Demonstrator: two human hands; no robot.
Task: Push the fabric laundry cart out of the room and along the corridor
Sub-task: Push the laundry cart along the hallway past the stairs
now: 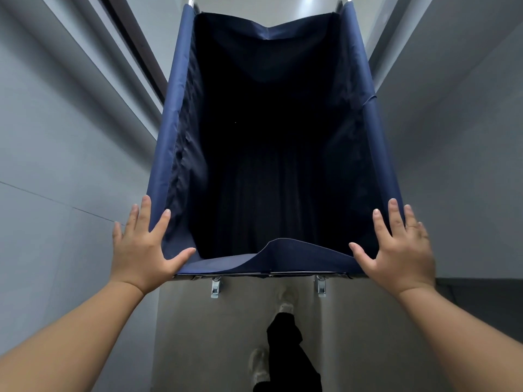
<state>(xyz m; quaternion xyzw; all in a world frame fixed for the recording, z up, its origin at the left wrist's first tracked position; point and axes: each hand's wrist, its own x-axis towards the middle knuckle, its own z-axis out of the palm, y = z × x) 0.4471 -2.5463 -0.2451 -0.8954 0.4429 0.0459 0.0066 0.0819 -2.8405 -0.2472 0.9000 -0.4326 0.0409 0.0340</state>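
The fabric laundry cart [169, 142], a deep rectangular bag of navy-blue cloth slung on a metal frame, stood in a narrow corridor directly ahead of the person, filling most of the width between the grey walls. Nearest the camera, two bare forearms reached forward. Below them, on the pale grey floor [353, 335], showed one black trouser leg [285, 346] and two light-coloured shoes, one [287, 301] ahead of the other [259, 366].

The left hand [141, 250] lay flat on the cart's near left corner, its fingers [143, 213] spread wide over the blue hem and its thumb along the near edge; it pressed rather than gripped. The right hand [402, 250] mirrored it on the near right corner, fingers splayed, closed around nothing.

Between the hands the near hem sagged, its right part folded up in a soft hump. Under that edge ran a thin metal bar with two silvery brackets [215, 288] hanging from it, one to each side.

The inside of the bag was dark and nothing could be made out in it. Its two long sides ran away from the person, the right one showing a small pucker partway along. At the far end the hem dipped in the middle, and two shiny metal posts [191, 0] rose at the far corners. Beyond, the left wall [56, 137] carried a dark brown strip [133, 46].
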